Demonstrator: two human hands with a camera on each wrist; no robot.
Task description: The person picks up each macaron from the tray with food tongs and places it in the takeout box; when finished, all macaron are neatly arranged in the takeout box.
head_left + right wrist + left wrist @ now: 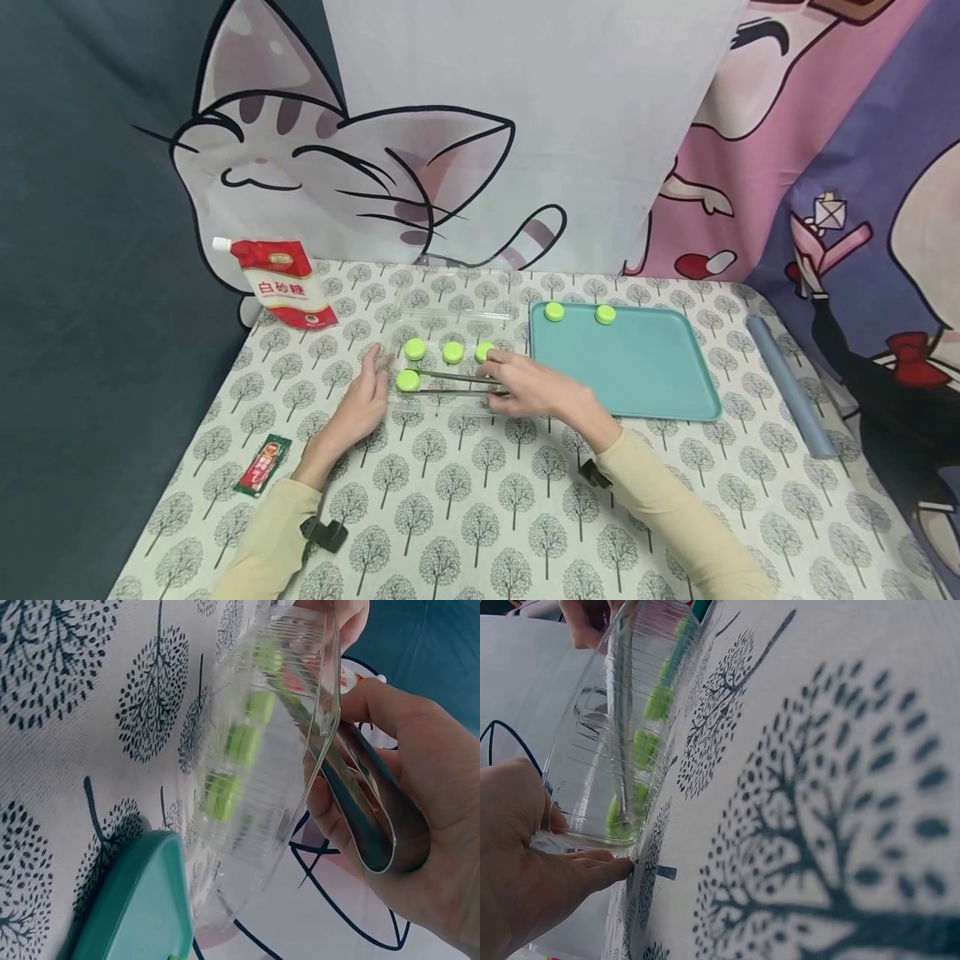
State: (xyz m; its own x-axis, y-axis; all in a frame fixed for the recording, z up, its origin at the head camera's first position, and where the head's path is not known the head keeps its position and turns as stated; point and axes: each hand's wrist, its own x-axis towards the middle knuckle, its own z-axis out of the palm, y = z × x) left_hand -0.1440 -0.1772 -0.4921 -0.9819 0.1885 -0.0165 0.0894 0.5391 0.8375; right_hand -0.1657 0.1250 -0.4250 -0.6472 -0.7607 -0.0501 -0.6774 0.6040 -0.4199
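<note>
Cat-print drapes [600,125] hang behind a table whose tree-patterned cloth [480,533] carries a hinged clear plastic container [450,407], its lid tipped back. Four bright green macaron-like discs sit inside, three along the rear and a front-left disc [408,381] by itself; two more lie at the back of a teal tray [630,367] to the right. Fingers of the right hand [528,385] are curled around metal tongs [405,817], whose arms lie either side of that front-left disc (I cannot tell whether they press on it). At the container's left end, the left hand [360,398] touches the wall with fairly straight fingers, seemingly steadying it. Uneven or shallow contact could let the round edge slip and roll against its neighbours, while too hard a squeeze might dent the disc, if it is soft. Light plastic could also slide or tip, should the tongs snag the near wall and the left hand ease off. A white sugar pouch [285,283] stands well apart, back left.
</note>
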